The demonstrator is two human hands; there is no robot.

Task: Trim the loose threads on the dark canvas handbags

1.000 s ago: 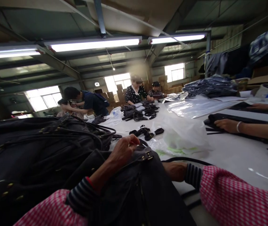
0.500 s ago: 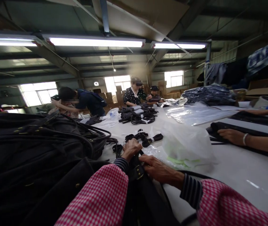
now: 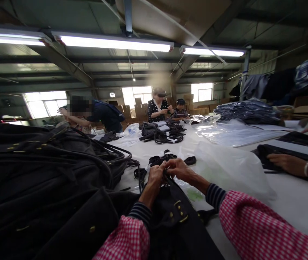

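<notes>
A black bag (image 3: 175,220) with brass studs lies in front of me on the white table (image 3: 286,206). My left hand (image 3: 155,176) is closed on the bag's top end, fingers curled round a black strap. My right hand (image 3: 179,169) meets it there, fingers pinched on the same strap. Both sleeves are red-and-white check over striped cuffs. Just beyond my hands lie loose black straps (image 3: 167,157).
A tall heap of black bags (image 3: 43,169) fills the left. A clear plastic bag (image 3: 229,169) lies to the right. A co-worker's hand (image 3: 284,161) with a bracelet rests on dark fabric at right. Several people work at the far end by another strap pile (image 3: 162,131).
My right hand came up from beside the bag to join my left at the bag's top. Both hands moved a little farther out over the table, and the view tilted.
</notes>
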